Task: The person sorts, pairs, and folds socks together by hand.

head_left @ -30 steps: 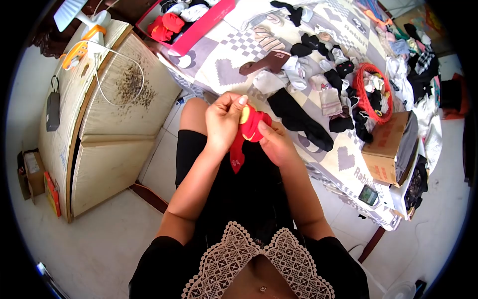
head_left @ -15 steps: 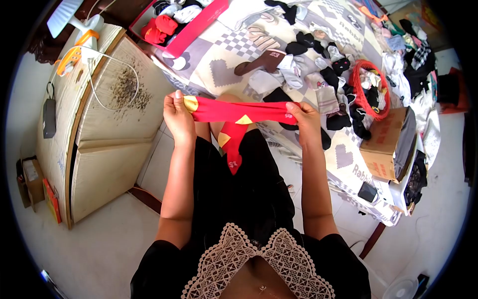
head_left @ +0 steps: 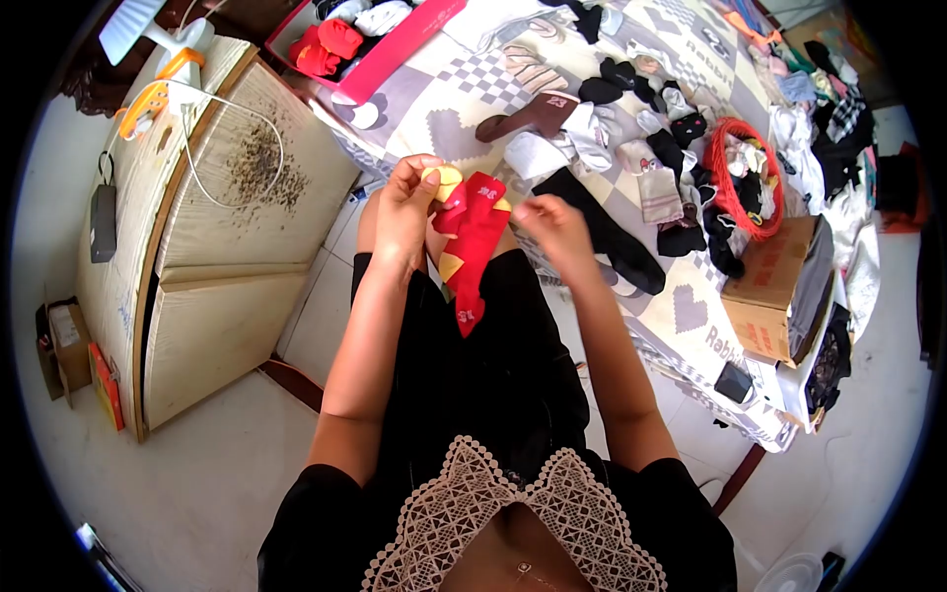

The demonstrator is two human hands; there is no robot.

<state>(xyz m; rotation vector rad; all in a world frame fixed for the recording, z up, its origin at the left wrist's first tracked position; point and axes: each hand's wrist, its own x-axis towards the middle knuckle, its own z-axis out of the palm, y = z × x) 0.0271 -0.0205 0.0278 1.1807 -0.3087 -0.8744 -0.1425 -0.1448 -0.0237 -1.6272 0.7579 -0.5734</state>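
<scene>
My left hand [head_left: 402, 207] pinches the yellow toe of a red sock [head_left: 483, 193], whose cuff with a small white mark now hangs slack and folded to the right. A second red sock [head_left: 468, 286] with a yellow patch hangs below it over my lap; where the two overlap, I cannot tell them fully apart. My right hand [head_left: 557, 235] is just right of the socks, fingers loosely curled and slightly apart, with nothing visible in them.
Ahead is a bed [head_left: 464, 128] strewn with loose socks, including a long black sock [head_left: 617, 242]. A red woven basket [head_left: 718, 183], a cardboard box [head_left: 764, 281] and a red box [head_left: 400, 54] hold items. A wooden cabinet [head_left: 222, 326] stands left.
The red sock was stretched level between both hands; now its right end is loose and folded over. My left hand moved right and my right hand moved left, off the cuff.
</scene>
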